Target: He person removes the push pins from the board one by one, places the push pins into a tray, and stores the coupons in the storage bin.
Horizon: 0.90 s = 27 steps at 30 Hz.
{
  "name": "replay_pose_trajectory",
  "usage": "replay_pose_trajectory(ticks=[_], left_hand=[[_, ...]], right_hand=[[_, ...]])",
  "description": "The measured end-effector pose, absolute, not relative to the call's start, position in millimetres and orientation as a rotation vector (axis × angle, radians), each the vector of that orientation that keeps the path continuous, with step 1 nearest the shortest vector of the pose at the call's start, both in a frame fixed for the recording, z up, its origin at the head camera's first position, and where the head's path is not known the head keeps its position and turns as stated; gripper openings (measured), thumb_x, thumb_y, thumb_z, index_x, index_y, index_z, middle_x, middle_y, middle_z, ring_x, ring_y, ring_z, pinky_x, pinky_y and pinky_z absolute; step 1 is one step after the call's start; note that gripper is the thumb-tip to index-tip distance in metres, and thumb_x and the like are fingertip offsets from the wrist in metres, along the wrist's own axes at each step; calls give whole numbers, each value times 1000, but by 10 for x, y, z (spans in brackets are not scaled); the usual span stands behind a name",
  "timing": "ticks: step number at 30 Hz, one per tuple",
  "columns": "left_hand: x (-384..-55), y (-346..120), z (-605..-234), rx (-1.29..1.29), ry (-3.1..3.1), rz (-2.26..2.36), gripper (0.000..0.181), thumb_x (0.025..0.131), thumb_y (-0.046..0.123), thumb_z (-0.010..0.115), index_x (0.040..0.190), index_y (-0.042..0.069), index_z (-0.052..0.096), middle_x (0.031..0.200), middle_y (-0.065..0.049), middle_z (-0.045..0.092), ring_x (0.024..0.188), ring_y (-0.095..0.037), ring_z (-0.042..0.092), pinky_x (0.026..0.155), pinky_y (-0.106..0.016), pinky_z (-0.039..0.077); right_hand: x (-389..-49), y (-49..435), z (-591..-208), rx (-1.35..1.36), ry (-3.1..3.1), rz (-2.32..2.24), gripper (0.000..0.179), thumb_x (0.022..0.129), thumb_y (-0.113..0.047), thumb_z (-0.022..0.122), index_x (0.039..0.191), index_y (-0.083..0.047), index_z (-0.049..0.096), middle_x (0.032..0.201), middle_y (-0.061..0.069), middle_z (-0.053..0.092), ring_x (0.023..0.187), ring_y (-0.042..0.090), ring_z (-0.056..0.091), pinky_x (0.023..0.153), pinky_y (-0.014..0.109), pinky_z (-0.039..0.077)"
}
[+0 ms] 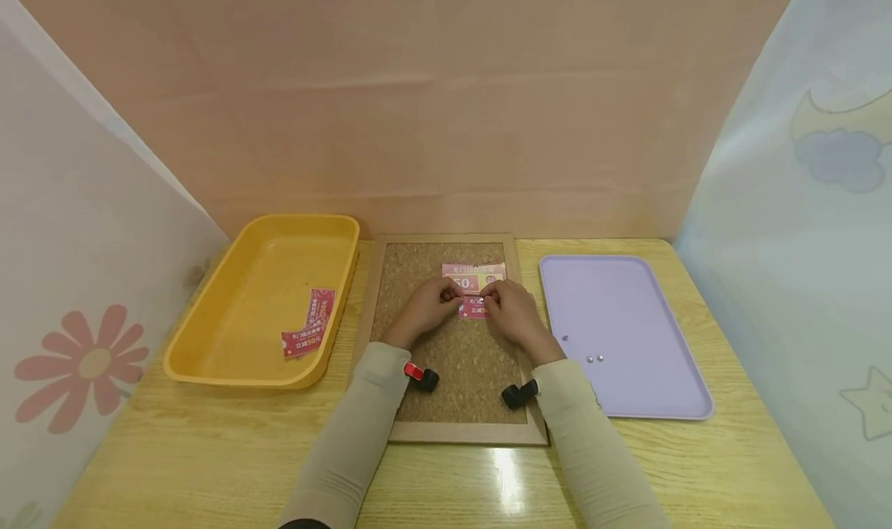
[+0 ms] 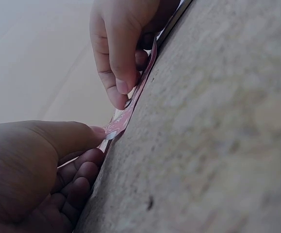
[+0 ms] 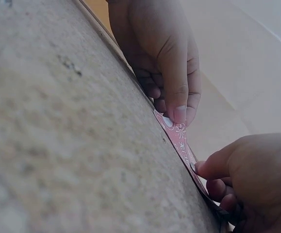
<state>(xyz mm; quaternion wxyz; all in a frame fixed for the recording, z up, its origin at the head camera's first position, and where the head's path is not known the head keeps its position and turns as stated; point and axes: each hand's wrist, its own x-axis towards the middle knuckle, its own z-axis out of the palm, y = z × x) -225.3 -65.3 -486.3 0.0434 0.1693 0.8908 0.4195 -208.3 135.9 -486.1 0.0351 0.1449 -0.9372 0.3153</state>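
A pink paper coupon (image 1: 473, 310) lies against the framed corkboard (image 1: 456, 374), just below another coupon (image 1: 463, 283) on the board. My left hand (image 1: 428, 306) pinches the lower coupon's left end between thumb and fingers; in the left wrist view the thumb presses on its printed face. With thumb and forefinger, my right hand (image 1: 514, 310) holds a small silver thumbtack (image 3: 193, 167) against the same coupon, to the right of my left hand. Fingers hide part of the tack, and the coupon's right end is covered by the right hand.
On the left stands a yellow bin (image 1: 237, 312) with several pink coupons (image 1: 303, 341) overlapping inside. A shallow purple tray (image 1: 627, 304) on the right holds several silver thumbtacks (image 1: 590, 358). The wooden table (image 1: 446, 482) is bounded by a back wall and side panels.
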Motion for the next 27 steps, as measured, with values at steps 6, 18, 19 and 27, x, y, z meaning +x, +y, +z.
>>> replay_pose_trajectory(ticks=[6, 18, 19, 27], left_hand=[[-2248, -635, -4882, 514, 2725, 1274, 7, 94, 20, 67, 96, 13, 68, 90, 0, 60, 85, -14, 55, 77, -31, 47], [-2232, -609, -4881, 521, 2734, 1280, 7, 93, 19, 67, 95, 12, 67, 90, 0, 60, 84, -15, 55, 77, -31, 47], [-2235, -608, -4883, 520, 2735, 1277, 7, 94, 19, 66, 95, 12, 67, 90, 0, 60, 84, -15, 55, 77, -31, 47], [-2251, -618, -4901, 501, 2728, 1268, 7, 94, 20, 66, 95, 13, 67, 89, 0, 60, 84, -15, 55, 75, -31, 47]], right_hand=[[-2081, 1387, -4872, 442, -2882, 976, 14, 97, -16, 57, 104, -10, 67, 86, 3, 58, 79, 20, 51, 75, 41, 38], [-2064, 1398, -4868, 417, -2901, 977, 14, 97, -18, 58, 104, -10, 66, 89, 3, 59, 81, 20, 54, 79, 43, 40], [-2064, 1399, -4868, 415, -2901, 975, 14, 97, -19, 58, 104, -10, 66, 89, 3, 59, 81, 20, 54, 79, 43, 40], [-2071, 1392, -4869, 409, -2902, 972, 13, 97, -20, 59, 102, -10, 66, 89, 3, 58, 80, 20, 53, 78, 42, 40]])
